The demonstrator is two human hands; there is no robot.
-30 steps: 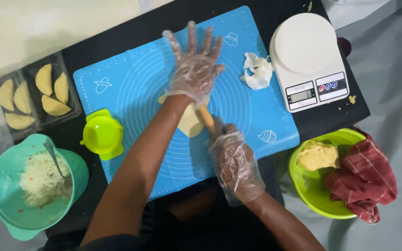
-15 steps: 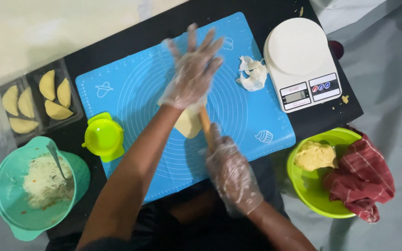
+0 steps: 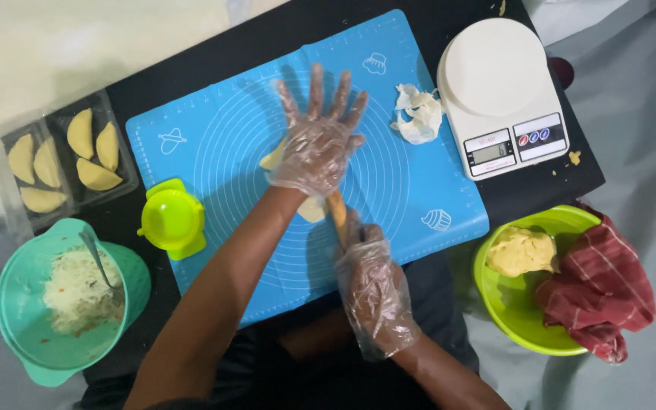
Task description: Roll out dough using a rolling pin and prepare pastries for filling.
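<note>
Both my hands wear clear plastic gloves. My left hand (image 3: 319,144) lies flat with fingers spread on top of a wooden rolling pin (image 3: 337,212), pressing it onto a pale flattened piece of dough (image 3: 309,206) on the blue silicone mat (image 3: 222,137). My right hand (image 3: 372,285) rests on the near end of the pin, at the mat's front edge. Most of the dough and the pin's far end are hidden under my left hand.
A white kitchen scale (image 3: 499,95) stands at the back right, crumpled white plastic (image 3: 417,114) beside it. A green bowl (image 3: 521,319) holds dough and a red cloth. At left: a lime dumpling press (image 3: 171,219), a tray of folded pastries (image 3: 62,163), a teal bowl (image 3: 17,296) of filling.
My left hand has slid a little farther up the mat with the pin rolling under it, and my right hand followed. The view has shifted slightly.
</note>
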